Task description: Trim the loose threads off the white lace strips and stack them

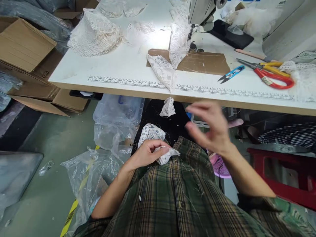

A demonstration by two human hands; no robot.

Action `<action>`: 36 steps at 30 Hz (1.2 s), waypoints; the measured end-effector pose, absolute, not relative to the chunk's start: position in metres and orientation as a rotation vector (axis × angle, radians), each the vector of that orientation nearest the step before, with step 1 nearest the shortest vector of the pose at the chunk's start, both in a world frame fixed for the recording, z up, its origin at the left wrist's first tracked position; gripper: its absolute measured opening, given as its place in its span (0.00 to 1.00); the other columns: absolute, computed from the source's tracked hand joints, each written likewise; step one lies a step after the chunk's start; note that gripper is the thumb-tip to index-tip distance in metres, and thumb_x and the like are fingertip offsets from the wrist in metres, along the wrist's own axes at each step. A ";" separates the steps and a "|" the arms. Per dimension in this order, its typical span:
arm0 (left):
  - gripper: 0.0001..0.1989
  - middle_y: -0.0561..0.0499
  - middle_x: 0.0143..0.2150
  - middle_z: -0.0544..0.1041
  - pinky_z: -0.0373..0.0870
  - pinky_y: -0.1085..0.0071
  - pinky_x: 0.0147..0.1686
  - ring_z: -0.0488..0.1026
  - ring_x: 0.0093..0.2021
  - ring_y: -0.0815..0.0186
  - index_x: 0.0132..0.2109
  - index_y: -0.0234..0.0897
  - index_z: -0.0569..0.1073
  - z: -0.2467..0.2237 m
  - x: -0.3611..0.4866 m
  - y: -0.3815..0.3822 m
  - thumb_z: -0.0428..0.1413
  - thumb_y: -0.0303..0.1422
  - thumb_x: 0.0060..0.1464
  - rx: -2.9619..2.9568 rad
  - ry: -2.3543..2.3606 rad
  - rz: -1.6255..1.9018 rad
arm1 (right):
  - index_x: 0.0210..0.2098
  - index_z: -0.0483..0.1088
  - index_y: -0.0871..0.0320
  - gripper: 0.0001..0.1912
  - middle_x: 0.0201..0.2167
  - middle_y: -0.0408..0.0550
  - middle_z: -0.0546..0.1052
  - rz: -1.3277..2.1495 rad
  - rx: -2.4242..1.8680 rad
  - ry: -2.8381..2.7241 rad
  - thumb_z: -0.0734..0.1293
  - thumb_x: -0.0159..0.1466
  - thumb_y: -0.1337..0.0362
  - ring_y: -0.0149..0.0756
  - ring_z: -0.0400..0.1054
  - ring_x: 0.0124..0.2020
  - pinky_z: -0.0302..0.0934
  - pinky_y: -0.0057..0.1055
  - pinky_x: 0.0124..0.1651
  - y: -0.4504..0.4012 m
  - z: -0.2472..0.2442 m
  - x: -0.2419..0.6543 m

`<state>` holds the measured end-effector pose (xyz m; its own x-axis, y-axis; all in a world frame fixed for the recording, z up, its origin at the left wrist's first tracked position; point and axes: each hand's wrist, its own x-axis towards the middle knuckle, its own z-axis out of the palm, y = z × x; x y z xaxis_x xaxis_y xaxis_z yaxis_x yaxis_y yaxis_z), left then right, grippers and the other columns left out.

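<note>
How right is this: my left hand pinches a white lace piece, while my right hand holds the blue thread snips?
Not quite: in the head view, the blue thread snips lie on the sewing table, and your right hand is open, apart from them. Your left hand does pinch a white lace piece.

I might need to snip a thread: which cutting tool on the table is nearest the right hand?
The small blue snips, lying left of the scissors with red and yellow handles, which are farther from the right hand.
</note>
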<state>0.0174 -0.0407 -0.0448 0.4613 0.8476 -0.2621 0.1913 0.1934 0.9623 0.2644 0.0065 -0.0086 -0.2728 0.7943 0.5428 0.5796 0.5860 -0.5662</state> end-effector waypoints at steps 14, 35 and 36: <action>0.15 0.49 0.25 0.77 0.59 0.74 0.21 0.66 0.23 0.69 0.37 0.34 0.82 -0.049 0.006 -0.017 0.65 0.43 0.51 1.224 1.124 0.679 | 0.63 0.65 0.48 0.29 0.59 0.53 0.71 -0.078 -1.146 -2.154 0.65 0.64 0.73 0.46 0.64 0.61 0.58 0.46 0.63 0.065 0.017 0.326; 0.14 0.50 0.25 0.76 0.61 0.76 0.23 0.67 0.24 0.71 0.34 0.31 0.80 -0.024 0.007 -0.017 0.64 0.41 0.52 1.214 1.051 0.613 | 0.34 0.69 0.58 0.23 0.25 0.42 0.70 1.286 -1.145 -1.819 0.51 0.73 0.53 0.29 0.61 0.24 0.56 0.29 0.30 -0.029 -0.040 0.215; 0.14 0.51 0.26 0.76 0.60 0.76 0.23 0.67 0.24 0.71 0.34 0.31 0.80 -0.023 0.007 -0.016 0.63 0.41 0.52 1.202 1.053 0.607 | 0.29 0.68 0.58 0.27 0.23 0.43 0.69 1.284 -1.179 -1.838 0.49 0.73 0.52 0.30 0.61 0.24 0.55 0.30 0.31 -0.029 -0.043 0.211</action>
<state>0.0073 -0.0164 -0.0225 0.4243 0.8449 -0.3256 0.1414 0.2934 0.9455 0.2110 -0.0290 -0.0432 -0.4261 0.9046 -0.0145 0.3251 0.1381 -0.9356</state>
